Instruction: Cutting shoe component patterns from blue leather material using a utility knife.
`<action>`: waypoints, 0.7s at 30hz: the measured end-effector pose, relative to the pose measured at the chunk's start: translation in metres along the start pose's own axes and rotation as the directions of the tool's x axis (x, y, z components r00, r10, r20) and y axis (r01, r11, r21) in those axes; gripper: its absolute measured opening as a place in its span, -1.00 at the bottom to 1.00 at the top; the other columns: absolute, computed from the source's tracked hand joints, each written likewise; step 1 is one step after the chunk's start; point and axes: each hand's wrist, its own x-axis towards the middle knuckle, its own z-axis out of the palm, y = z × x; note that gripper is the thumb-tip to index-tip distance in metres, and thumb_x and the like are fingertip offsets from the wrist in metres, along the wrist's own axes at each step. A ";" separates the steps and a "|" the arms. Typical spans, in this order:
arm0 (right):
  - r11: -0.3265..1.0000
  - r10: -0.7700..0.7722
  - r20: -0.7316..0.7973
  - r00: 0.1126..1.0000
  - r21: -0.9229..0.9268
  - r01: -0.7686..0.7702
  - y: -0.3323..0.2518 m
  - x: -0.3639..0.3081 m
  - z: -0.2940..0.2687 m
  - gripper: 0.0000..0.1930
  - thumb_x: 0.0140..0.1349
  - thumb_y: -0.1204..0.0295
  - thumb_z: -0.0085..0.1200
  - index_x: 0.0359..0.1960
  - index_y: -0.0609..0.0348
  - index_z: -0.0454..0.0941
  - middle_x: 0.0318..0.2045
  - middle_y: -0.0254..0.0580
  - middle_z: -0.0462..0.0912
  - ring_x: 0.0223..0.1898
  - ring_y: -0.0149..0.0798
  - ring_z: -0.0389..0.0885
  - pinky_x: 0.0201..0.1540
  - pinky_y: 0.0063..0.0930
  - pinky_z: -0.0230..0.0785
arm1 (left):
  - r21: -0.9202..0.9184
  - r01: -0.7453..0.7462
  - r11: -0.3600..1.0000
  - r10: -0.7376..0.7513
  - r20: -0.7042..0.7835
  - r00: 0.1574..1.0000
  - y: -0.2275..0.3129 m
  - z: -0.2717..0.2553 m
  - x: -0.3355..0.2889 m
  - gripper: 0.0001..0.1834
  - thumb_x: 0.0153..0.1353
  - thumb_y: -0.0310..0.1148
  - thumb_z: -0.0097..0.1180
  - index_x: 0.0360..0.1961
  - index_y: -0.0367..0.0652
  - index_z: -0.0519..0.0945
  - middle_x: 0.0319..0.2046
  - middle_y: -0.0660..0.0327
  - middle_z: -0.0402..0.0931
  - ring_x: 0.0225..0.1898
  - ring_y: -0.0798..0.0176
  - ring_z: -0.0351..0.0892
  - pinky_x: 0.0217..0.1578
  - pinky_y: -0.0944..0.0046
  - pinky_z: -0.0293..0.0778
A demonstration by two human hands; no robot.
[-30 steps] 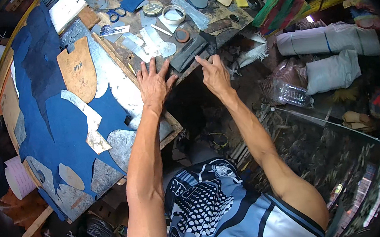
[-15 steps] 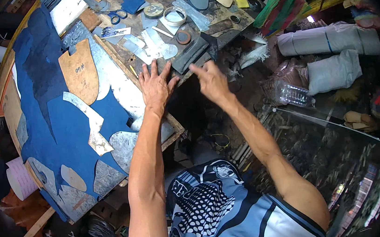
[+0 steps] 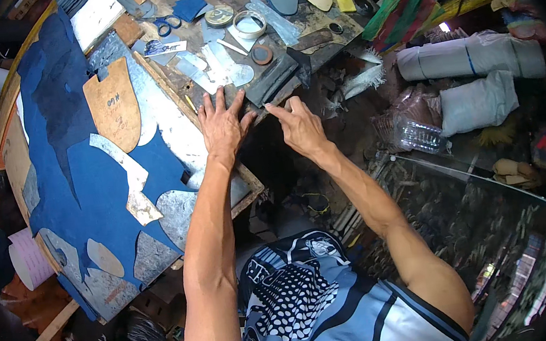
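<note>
My left hand (image 3: 223,130) lies flat on the bench's near edge, fingers spread. Just right of it, a dark grey rectangular slab (image 3: 273,81) rests along that edge. At the slab's near side is my right hand (image 3: 300,127), its index finger stretched toward the edge and the other fingers curled. Whatever those curled fingers may hold is hidden. A short yellow stick (image 3: 190,103) lies left of my left fingertips. Beyond the slab are a round brown disc (image 3: 262,54), a roll of clear tape (image 3: 249,24) and a white marker-like stick (image 3: 232,46).
Blue leather (image 3: 86,185) spreads over the board at left, with a tan pattern piece (image 3: 112,104) and a white curved strip (image 3: 126,170) on it. Blue-handled scissors (image 3: 168,25) and a round tin (image 3: 220,17) lie farther back. Wrapped rolls (image 3: 469,56) stand at right, beside a glass-topped surface (image 3: 480,214).
My right hand has moved slightly left and nearer to me along the slab's near edge. My left hand stays in place.
</note>
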 end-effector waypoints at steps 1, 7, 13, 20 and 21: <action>0.999 0.046 -0.017 0.999 -0.008 -0.046 0.005 0.004 0.000 -0.58 0.23 0.57 0.05 0.10 -0.17 0.62 -0.25 -0.05 0.42 -0.17 0.07 0.53 -0.17 -0.04 0.50 | 0.000 0.002 1.000 -0.002 0.000 1.000 0.000 0.000 0.000 -0.37 0.24 0.12 0.16 0.32 0.29 0.46 0.41 0.02 0.22 0.43 -0.28 0.09 0.36 -0.21 0.06; 1.000 -0.009 -0.017 1.000 -0.021 0.009 -0.002 0.004 -0.003 -0.62 0.26 0.57 0.03 0.07 -0.09 0.64 -0.27 -0.04 0.44 -0.24 0.08 0.54 -0.20 -0.08 0.51 | 0.005 -0.007 1.000 0.007 -0.013 1.000 0.001 0.000 0.001 -0.38 0.24 0.12 0.15 0.32 0.28 0.46 0.40 0.02 0.23 0.41 -0.28 0.12 0.35 -0.21 0.08; 0.999 0.041 -0.005 0.999 -0.034 -0.041 0.004 0.006 -0.004 -0.62 0.27 0.57 0.02 0.07 -0.13 0.64 -0.27 -0.06 0.45 -0.25 0.08 0.54 -0.20 -0.07 0.50 | -0.003 -0.012 1.000 0.012 -0.022 1.000 0.000 0.002 0.003 -0.38 0.25 0.11 0.15 0.32 0.28 0.46 0.40 0.02 0.23 0.42 -0.28 0.11 0.35 -0.21 0.08; 1.000 0.015 -0.023 1.000 0.019 -0.015 -0.002 0.002 0.001 -0.63 0.25 0.54 0.06 0.05 -0.18 0.65 -0.29 -0.06 0.44 -0.23 0.07 0.54 -0.22 -0.06 0.48 | 0.000 -0.008 1.000 0.008 -0.019 1.000 -0.001 0.001 0.002 -0.39 0.24 0.10 0.16 0.31 0.29 0.46 0.41 0.02 0.22 0.42 -0.29 0.10 0.36 -0.21 0.07; 0.999 0.047 -0.039 0.998 -0.011 -0.047 0.001 0.006 -0.002 -0.64 0.24 0.54 0.08 0.03 -0.16 0.66 -0.29 -0.06 0.45 -0.23 0.07 0.54 -0.22 -0.06 0.47 | 0.001 -0.006 1.000 0.006 -0.018 1.000 -0.001 0.000 0.001 -0.39 0.24 0.10 0.17 0.31 0.29 0.47 0.41 0.02 0.22 0.42 -0.29 0.10 0.36 -0.21 0.06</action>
